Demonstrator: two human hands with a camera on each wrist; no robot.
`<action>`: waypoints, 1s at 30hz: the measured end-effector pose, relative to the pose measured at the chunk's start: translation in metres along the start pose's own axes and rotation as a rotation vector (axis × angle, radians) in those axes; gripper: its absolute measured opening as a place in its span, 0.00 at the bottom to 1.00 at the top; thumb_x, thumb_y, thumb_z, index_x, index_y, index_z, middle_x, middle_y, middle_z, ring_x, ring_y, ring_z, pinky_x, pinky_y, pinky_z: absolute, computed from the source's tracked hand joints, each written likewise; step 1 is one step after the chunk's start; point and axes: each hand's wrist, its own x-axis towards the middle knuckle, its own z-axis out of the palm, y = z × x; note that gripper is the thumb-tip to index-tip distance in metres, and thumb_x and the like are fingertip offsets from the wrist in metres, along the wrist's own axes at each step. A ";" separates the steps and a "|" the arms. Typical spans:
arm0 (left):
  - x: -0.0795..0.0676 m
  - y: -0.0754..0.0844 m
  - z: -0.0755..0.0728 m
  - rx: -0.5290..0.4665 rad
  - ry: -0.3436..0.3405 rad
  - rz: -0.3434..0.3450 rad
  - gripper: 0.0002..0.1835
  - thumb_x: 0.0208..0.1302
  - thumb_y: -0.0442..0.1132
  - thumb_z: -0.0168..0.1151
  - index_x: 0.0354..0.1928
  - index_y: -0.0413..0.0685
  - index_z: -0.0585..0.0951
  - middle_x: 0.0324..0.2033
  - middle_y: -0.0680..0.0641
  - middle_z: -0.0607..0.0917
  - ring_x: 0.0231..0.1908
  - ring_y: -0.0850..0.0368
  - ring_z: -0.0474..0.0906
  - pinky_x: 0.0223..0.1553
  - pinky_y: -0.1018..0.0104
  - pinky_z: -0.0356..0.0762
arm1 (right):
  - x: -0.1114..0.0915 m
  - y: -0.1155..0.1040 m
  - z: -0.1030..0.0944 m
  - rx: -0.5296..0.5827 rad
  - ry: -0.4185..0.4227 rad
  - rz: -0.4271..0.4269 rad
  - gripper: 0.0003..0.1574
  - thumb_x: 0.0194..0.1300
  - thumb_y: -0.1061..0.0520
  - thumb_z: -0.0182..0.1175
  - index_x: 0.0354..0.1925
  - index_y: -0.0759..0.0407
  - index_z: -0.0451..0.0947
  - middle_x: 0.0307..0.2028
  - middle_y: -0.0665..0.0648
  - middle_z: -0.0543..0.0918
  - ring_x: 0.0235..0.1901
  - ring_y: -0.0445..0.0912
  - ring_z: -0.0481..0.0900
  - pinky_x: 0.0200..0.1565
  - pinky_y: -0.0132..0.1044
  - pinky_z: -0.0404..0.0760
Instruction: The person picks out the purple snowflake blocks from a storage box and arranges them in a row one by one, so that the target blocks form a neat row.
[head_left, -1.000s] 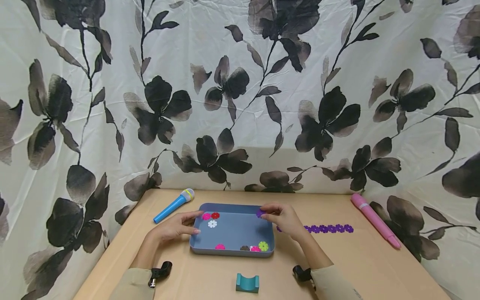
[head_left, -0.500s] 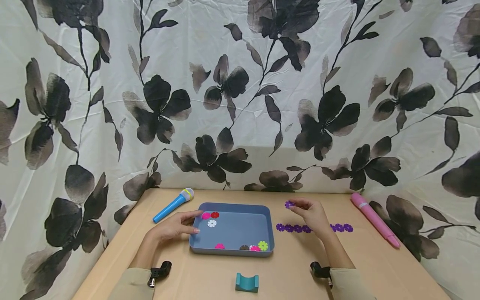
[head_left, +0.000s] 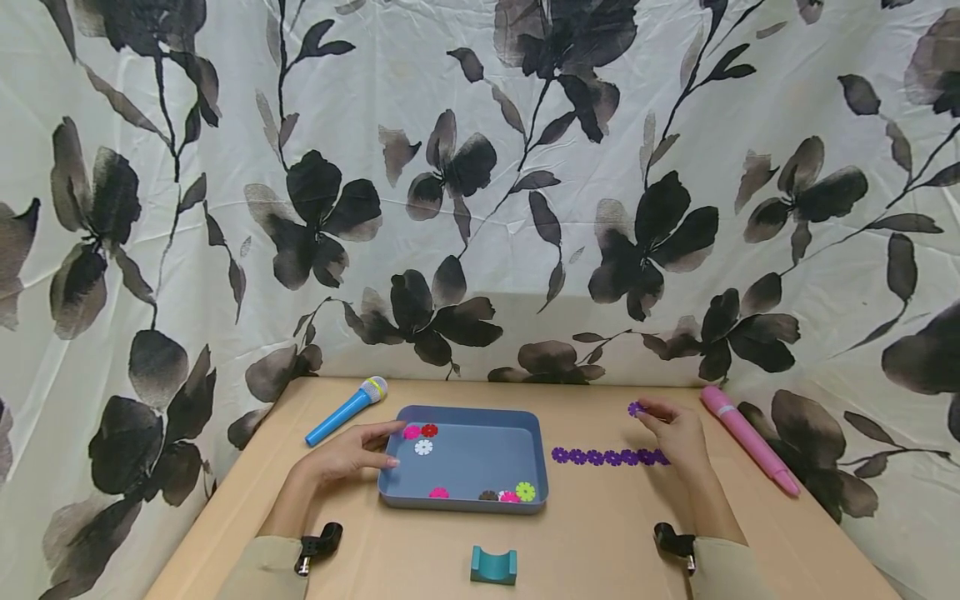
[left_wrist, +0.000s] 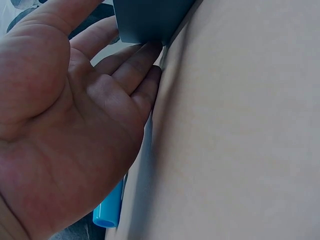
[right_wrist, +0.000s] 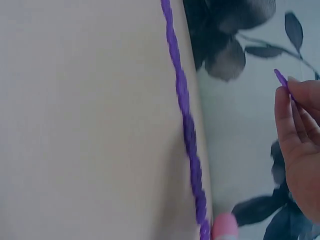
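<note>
My right hand (head_left: pixel 681 435) pinches a purple flower-shaped disc (head_left: pixel 635 408) between thumb and fingertips, raised above the table. Below it runs a row of linked purple flower discs (head_left: pixel 595 457), its right end hidden behind the hand. In the right wrist view the held disc (right_wrist: pixel 280 76) shows edge-on, apart from the row (right_wrist: pixel 184 100). At the left end of a blue-grey tray (head_left: pixel 465 505), my left hand (head_left: pixel 341 457) holds the rim. The left wrist view shows its fingers (left_wrist: pixel 135 70) against the tray's outer wall (left_wrist: pixel 145 22).
Inside the tray lie pink discs (head_left: pixel 412 432), a red one (head_left: pixel 429 430), a white one (head_left: pixel 423 447), a brown one and a green one (head_left: pixel 525 492). Around it are a blue toy microphone (head_left: pixel 345 412), a teal curved block (head_left: pixel 493 566) and a pink pen-shaped stick (head_left: pixel 752 442).
My right hand has lifted the purple disc out of the tray and carried it rightward above the row. The left hand stays at the tray's left end.
</note>
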 end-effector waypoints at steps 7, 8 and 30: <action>0.001 0.000 0.000 0.008 -0.006 0.005 0.42 0.67 0.41 0.73 0.78 0.40 0.64 0.80 0.35 0.59 0.81 0.32 0.47 0.79 0.42 0.51 | -0.004 0.018 -0.027 -0.074 0.065 0.056 0.20 0.73 0.58 0.65 0.58 0.67 0.83 0.53 0.67 0.87 0.39 0.23 0.77 0.39 0.16 0.80; 0.000 0.000 0.000 0.008 -0.006 0.005 0.42 0.67 0.41 0.73 0.78 0.40 0.64 0.80 0.35 0.59 0.81 0.32 0.47 0.79 0.42 0.51 | -0.005 0.021 -0.030 -0.069 0.074 0.073 0.20 0.73 0.58 0.65 0.59 0.67 0.83 0.53 0.66 0.87 0.39 0.23 0.77 0.39 0.16 0.80; -0.002 0.001 -0.001 0.034 0.004 -0.011 0.43 0.66 0.43 0.73 0.78 0.42 0.65 0.80 0.35 0.60 0.80 0.31 0.49 0.78 0.40 0.53 | -0.023 0.069 -0.066 0.023 0.249 0.530 0.23 0.74 0.62 0.61 0.64 0.68 0.79 0.61 0.69 0.78 0.58 0.55 0.68 0.49 0.35 0.72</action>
